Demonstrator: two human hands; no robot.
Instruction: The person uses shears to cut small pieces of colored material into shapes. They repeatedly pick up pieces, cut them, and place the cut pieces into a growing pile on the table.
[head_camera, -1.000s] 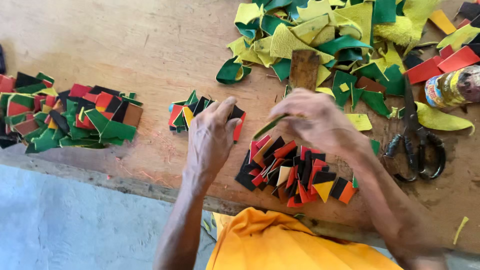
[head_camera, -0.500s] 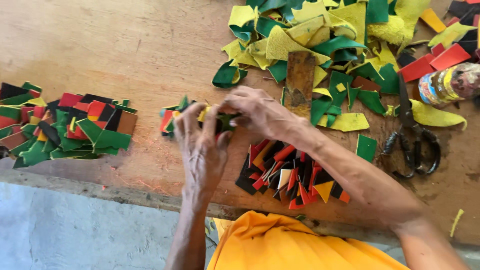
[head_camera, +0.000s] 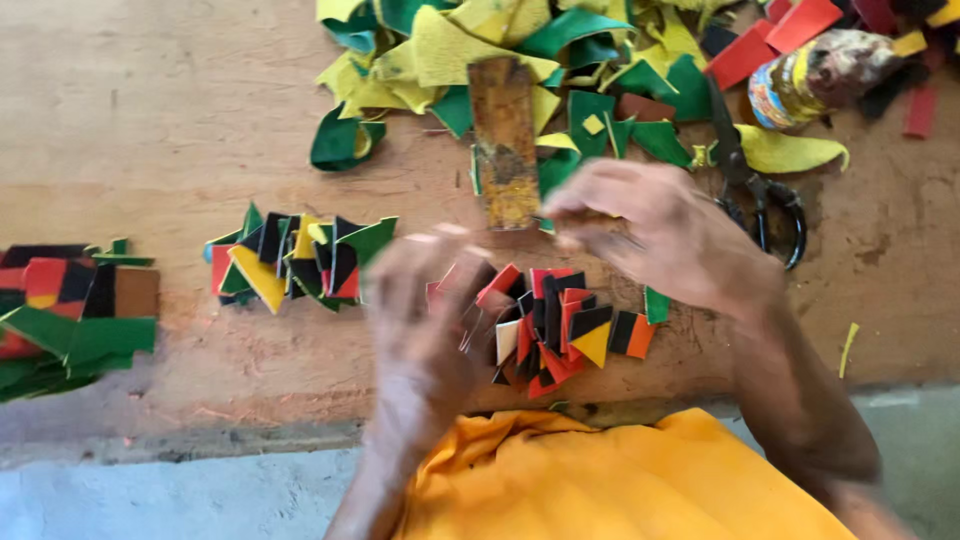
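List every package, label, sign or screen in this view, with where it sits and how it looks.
Labelled container: lying on its side at the top right of the wooden table, beside the scissors; rounded, with a blue, yellow and red label, grimy.
No signs or screens in view.

One package is seen: a small cylindrical tin (head_camera: 815, 75), laid on its side at the table's upper right among coloured scraps; it is wrapped in a label banded blue, yellow, white and red; its cap end is grimy and dark.
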